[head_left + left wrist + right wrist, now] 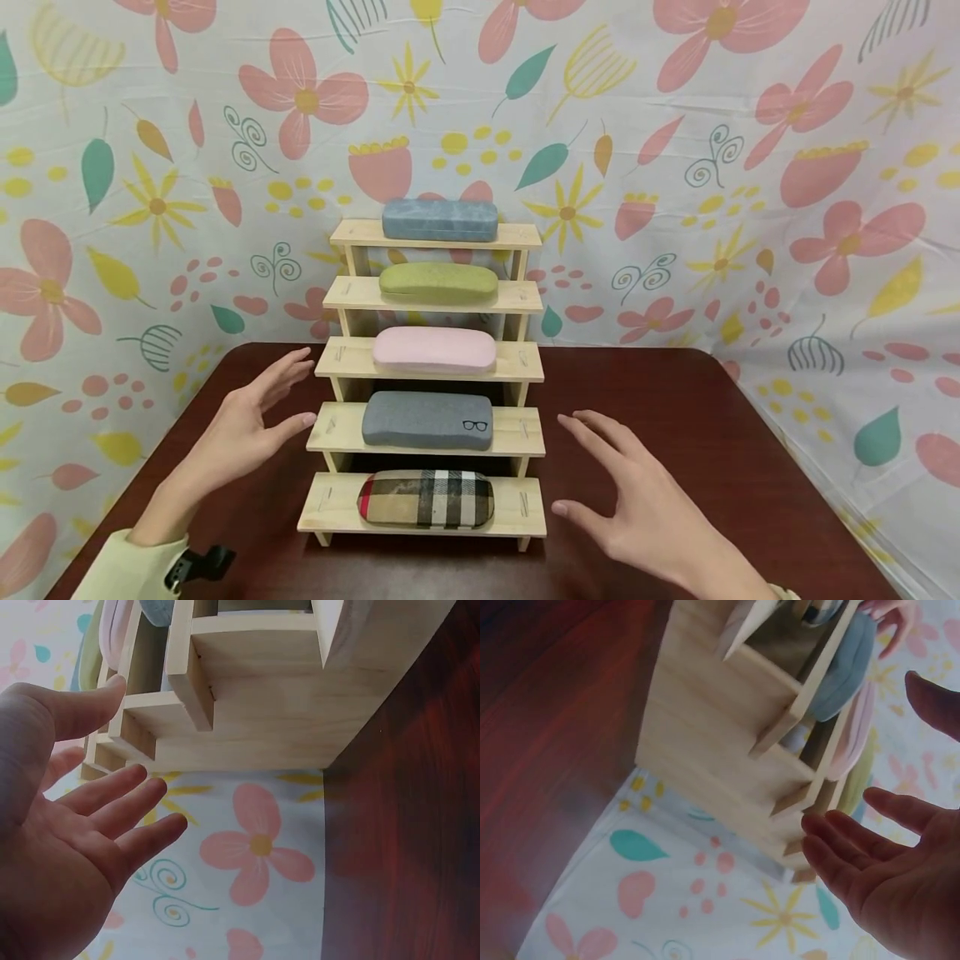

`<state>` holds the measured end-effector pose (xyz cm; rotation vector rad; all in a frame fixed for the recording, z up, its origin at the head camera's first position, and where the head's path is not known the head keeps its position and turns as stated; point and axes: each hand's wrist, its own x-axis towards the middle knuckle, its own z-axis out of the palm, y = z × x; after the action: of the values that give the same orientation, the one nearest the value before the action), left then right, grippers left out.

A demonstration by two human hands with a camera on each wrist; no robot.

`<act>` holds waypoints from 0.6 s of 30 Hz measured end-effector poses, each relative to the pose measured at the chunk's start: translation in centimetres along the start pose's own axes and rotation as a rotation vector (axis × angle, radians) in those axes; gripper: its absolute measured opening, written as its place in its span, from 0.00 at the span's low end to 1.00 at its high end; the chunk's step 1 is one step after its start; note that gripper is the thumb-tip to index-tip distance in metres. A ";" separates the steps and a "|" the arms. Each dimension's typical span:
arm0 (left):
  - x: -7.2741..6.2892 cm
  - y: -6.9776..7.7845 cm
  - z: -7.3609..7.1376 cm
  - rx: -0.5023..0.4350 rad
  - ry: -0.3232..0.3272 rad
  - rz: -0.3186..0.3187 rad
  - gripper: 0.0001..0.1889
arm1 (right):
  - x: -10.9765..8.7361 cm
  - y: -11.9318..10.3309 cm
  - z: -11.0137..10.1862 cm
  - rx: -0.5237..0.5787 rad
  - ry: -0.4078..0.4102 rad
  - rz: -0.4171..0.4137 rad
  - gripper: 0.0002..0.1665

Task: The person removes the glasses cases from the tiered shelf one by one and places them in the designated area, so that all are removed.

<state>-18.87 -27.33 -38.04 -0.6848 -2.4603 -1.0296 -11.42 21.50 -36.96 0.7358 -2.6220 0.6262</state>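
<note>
A stepped wooden rack (525,293) stands on the table, one glasses case on each step. From the top come a blue case (439,220), a green case (438,282), a pink case (434,349), a grey case (427,420) with a glasses print, and a plaid case (426,499). My left hand (238,429) is held beside the rack's left side, fingers extended and holding nothing. To the right of the lower steps is my right hand (645,500), its fingers spread loosely, also holding nothing. Both wrist views show the bare palms near the rack's side panels.
The dark reddish table (630,392) extends on both sides of the rack. Behind it hangs a white cloth (465,100) printed with flowers and leaves. A black strap (198,567) is on the left wrist over a pale sleeve.
</note>
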 end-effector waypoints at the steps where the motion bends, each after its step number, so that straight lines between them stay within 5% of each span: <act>1: 0.0 0.0 0.1 -0.010 -0.005 -0.001 0.48 | 0.0 -0.3 0.1 0.001 0.004 -0.008 0.57; 10: 0.1 -0.3 0.6 -0.096 -0.039 -0.049 0.44 | -0.3 -2.1 1.3 0.066 -0.043 -0.075 0.51; 18: 0.3 -1.1 0.8 -0.165 -0.087 -0.066 0.45 | 0.0 -2.5 3.2 0.245 -0.223 0.008 0.44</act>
<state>-19.83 -27.28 -39.05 -0.7169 -2.5068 -1.2649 -10.68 18.05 -38.86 0.9141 -2.7804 0.9291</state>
